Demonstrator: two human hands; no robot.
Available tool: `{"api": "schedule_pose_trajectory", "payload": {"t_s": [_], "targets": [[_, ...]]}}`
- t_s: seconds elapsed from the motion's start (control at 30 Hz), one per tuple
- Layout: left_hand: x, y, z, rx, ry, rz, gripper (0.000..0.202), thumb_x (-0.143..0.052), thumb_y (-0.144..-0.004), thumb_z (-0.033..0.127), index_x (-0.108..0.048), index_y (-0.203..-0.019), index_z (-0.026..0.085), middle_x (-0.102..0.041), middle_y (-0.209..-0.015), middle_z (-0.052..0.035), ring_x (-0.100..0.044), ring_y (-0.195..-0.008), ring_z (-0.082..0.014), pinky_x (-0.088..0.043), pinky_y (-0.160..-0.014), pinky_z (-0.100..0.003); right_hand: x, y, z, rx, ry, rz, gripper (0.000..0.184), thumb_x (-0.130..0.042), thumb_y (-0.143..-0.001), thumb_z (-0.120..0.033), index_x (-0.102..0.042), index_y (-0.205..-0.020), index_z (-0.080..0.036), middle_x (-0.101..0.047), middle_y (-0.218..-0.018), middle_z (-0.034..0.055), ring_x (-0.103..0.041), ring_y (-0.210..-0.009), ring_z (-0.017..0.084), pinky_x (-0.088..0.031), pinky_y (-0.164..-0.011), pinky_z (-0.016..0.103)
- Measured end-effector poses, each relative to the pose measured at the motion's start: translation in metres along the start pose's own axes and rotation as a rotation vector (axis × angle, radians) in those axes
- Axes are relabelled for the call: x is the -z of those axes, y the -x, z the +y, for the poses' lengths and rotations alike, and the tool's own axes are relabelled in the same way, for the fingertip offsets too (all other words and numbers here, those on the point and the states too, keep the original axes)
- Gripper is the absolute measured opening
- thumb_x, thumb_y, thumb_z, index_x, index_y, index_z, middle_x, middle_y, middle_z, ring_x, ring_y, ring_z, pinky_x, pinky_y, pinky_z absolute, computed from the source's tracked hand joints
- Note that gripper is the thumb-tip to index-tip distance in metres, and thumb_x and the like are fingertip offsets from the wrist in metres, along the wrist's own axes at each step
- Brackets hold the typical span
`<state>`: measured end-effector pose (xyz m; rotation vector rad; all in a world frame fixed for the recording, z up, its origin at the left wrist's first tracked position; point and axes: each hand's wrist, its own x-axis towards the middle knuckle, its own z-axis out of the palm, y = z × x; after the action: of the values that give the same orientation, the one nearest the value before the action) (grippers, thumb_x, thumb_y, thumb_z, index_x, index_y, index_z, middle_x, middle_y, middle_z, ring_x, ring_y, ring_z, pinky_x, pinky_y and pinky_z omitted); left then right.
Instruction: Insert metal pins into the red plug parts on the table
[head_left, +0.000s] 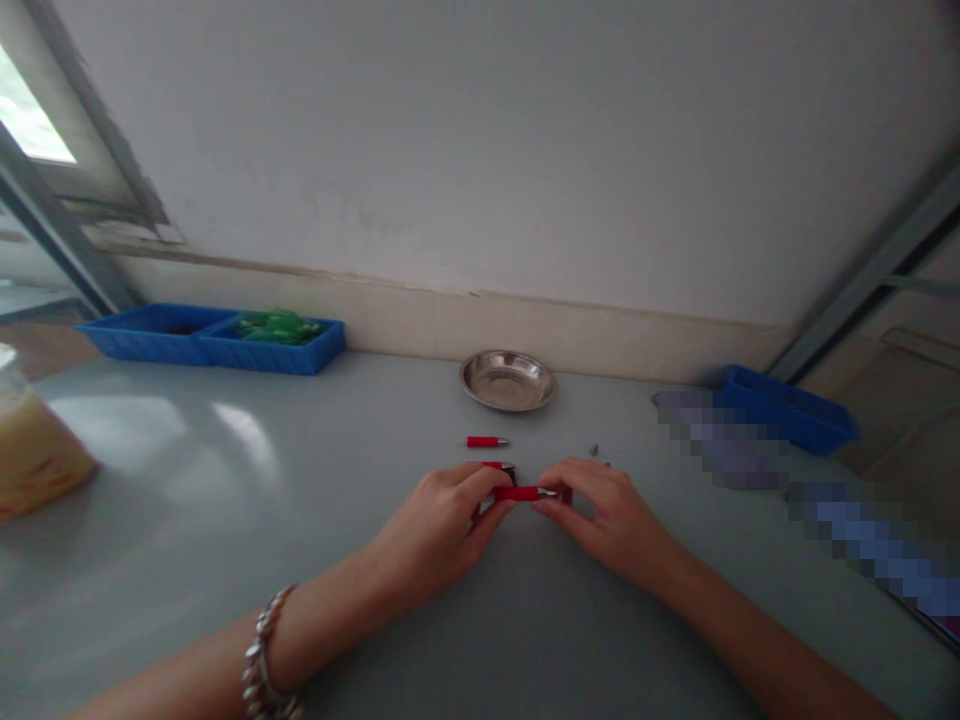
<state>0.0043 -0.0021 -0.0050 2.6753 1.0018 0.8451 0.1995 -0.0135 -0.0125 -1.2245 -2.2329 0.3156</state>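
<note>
My left hand (450, 510) is closed, pinching the red barrel of a short pen part (517, 493) between thumb and fingers. At the silver tip of the same part, my right hand (600, 510) is closed, its thumb and fingertips around that end; a bit of red shows there too. Just behind my left fingers lies another red pen part (495, 465), partly hidden, with something dark beside it. A further red pen part with a silver tip (486, 442) rests on the table beyond. Small metallic pieces (594, 450) lie behind my right hand, too small to name.
A shallow steel dish (508, 382) stands near the wall. At the back left is a blue divided tray (270, 358) with green pieces in one compartment. Another blue tray (795, 412) sits at the right, near blurred-out items. A tub with yellowish contents (37, 450) stands far left.
</note>
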Motion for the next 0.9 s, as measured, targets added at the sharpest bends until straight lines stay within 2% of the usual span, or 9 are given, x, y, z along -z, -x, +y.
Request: {"api": "schedule_pose_trajectory", "payload": {"t_s": [0.17, 0.27, 0.33, 0.43, 0.5, 0.6, 0.7, 0.8, 0.9], "targets": [[-0.001, 0.002, 0.002, -0.003, 0.006, 0.000, 0.013, -0.045, -0.085, 0.021, -0.055, -0.090, 0.015, -0.064, -0.081, -0.0034, -0.059, -0.066, -0.0134, -0.046, -0.061, -0.024, -0.001, 0.000, 0.001, 0.027, 0.043, -0.001, 0.028, -0.042, -0.084, -0.039, -0.058, -0.076, -0.018, -0.059, -0.069, 0.0022, -0.053, -0.066, 0.013, -0.037, -0.062, 0.026], [0.002, -0.001, -0.004, -0.006, -0.007, 0.012, 0.014, -0.045, -0.084, 0.020, -0.056, -0.092, 0.016, -0.064, -0.085, -0.0046, -0.059, -0.071, -0.0146, -0.046, -0.064, -0.025, 0.001, 0.000, 0.000, -0.008, 0.022, 0.005, 0.026, -0.043, -0.083, -0.040, -0.058, -0.083, -0.019, -0.060, -0.074, 0.0030, -0.054, -0.070, 0.014, -0.039, -0.065, 0.026], [0.007, -0.006, -0.015, 0.032, -0.037, 0.023, 0.016, -0.045, -0.084, 0.020, -0.056, -0.094, 0.016, -0.063, -0.091, -0.0055, -0.059, -0.073, -0.0146, -0.046, -0.065, -0.025, 0.003, 0.000, 0.001, -0.051, 0.008, 0.025, 0.026, -0.046, -0.082, -0.041, -0.057, -0.092, -0.019, -0.061, -0.079, 0.0035, -0.055, -0.073, 0.015, -0.040, -0.068, 0.028], [0.014, -0.015, -0.039, 0.194, -0.130, 0.060, 0.015, -0.046, -0.083, 0.023, -0.058, -0.089, 0.016, -0.062, -0.075, -0.0022, -0.055, -0.058, -0.0127, -0.043, -0.059, -0.024, 0.008, 0.000, 0.004, -0.097, 0.013, 0.071, 0.024, -0.046, -0.082, -0.037, -0.054, -0.094, -0.019, -0.061, -0.082, 0.0036, -0.055, -0.076, 0.015, -0.041, -0.071, 0.029], [0.015, -0.019, -0.055, 0.284, -0.187, 0.076, 0.018, -0.046, -0.083, 0.026, -0.059, -0.089, 0.015, -0.060, -0.075, -0.0031, -0.054, -0.058, -0.0135, -0.043, -0.061, -0.026, 0.009, 0.001, 0.006, -0.105, 0.021, 0.095, 0.020, -0.046, -0.082, -0.034, -0.054, -0.092, -0.019, -0.061, -0.082, 0.0036, -0.054, -0.077, 0.015, -0.042, -0.072, 0.029], [0.011, -0.022, -0.070, 0.366, -0.218, 0.047, 0.020, -0.047, -0.081, 0.027, -0.061, -0.088, 0.014, -0.057, -0.084, -0.0059, -0.053, -0.058, -0.0139, -0.043, -0.065, -0.029, 0.008, 0.000, 0.005, -0.100, 0.031, 0.102, 0.016, -0.045, -0.082, -0.030, -0.054, -0.090, -0.019, -0.061, -0.081, 0.0031, -0.055, -0.076, 0.014, -0.042, -0.073, 0.029], [0.002, -0.022, -0.075, 0.380, -0.216, 0.022, 0.019, -0.047, -0.080, 0.024, -0.062, -0.087, 0.015, -0.055, -0.083, -0.0067, -0.054, -0.063, -0.0160, -0.043, -0.066, -0.030, 0.013, -0.002, 0.006, -0.108, 0.069, 0.098, 0.016, -0.046, -0.081, -0.028, -0.054, -0.091, -0.019, -0.061, -0.083, 0.0035, -0.056, -0.077, 0.015, -0.042, -0.073, 0.030], [-0.003, -0.022, -0.075, 0.364, -0.199, -0.005, 0.019, -0.046, -0.080, 0.022, -0.063, -0.087, 0.015, -0.055, -0.082, -0.0063, -0.054, -0.065, -0.0161, -0.043, -0.068, -0.030, 0.036, -0.004, 0.028, -0.217, 0.121, 0.173, 0.021, -0.047, -0.079, -0.031, -0.054, -0.095, -0.020, -0.060, -0.085, 0.0047, -0.057, -0.073, 0.016, -0.044, -0.067, 0.030], [-0.002, -0.022, -0.074, 0.340, -0.179, -0.024, 0.020, -0.044, -0.081, 0.020, -0.062, -0.089, 0.015, -0.056, -0.083, -0.0067, -0.054, -0.067, -0.0161, -0.043, -0.070, -0.030, 0.073, -0.002, 0.078, -0.402, 0.219, 0.360, 0.026, -0.045, -0.078, -0.028, -0.056, -0.100, -0.018, -0.061, -0.085, 0.0055, -0.057, -0.070, 0.016, -0.043, -0.063, 0.028]]}}
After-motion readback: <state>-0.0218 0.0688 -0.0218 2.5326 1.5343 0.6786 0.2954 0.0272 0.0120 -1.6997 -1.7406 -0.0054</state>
